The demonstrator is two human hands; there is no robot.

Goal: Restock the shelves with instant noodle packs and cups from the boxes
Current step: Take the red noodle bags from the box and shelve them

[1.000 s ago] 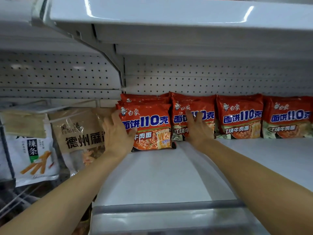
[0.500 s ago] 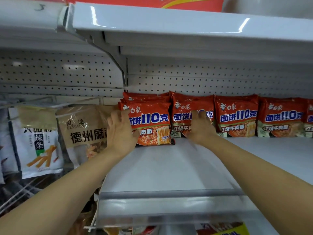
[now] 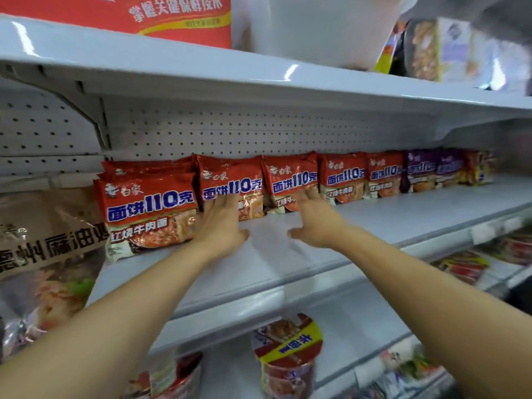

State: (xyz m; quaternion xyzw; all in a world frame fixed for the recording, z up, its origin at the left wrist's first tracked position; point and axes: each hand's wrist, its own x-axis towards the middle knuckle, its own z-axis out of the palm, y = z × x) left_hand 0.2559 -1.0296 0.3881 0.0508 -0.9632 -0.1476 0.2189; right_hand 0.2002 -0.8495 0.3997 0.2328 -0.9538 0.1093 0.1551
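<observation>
**Facing up the red noodle packs on the middle shelf**

Both hands empty, fingers straight and spread. Left hand lies flat against the front of the second red foil noodle pack, fingertips on its lower half. Right hand reaches toward the third red foil noodle pack, fingertips at or just touching its bottom edge; contact is hard to confirm through motion blur.

Where the stock is: packs stand upright in a row at the back of the white metal shelf, against the perforated back panel. The leftmost red stack sits further forward than the others. More red packs run to the right, then purple foil packs. The front half of the shelf deck is bare. A red-and-yellow noodle cup sits on the shelf below. No boxes in view.

Step, as I read it: straightening and aligning the row, not loading new stock.

How to do it well:
- Push with flat palms low on the pack; foil is slippery and a high push tips it backward.
- Bring packs two and three forward level with the leftmost stack, or push that stack back. Pick one line.
- Keep labels facing out, edges touching, no overlap.
- Leave the front strip free for further rows.
</observation>
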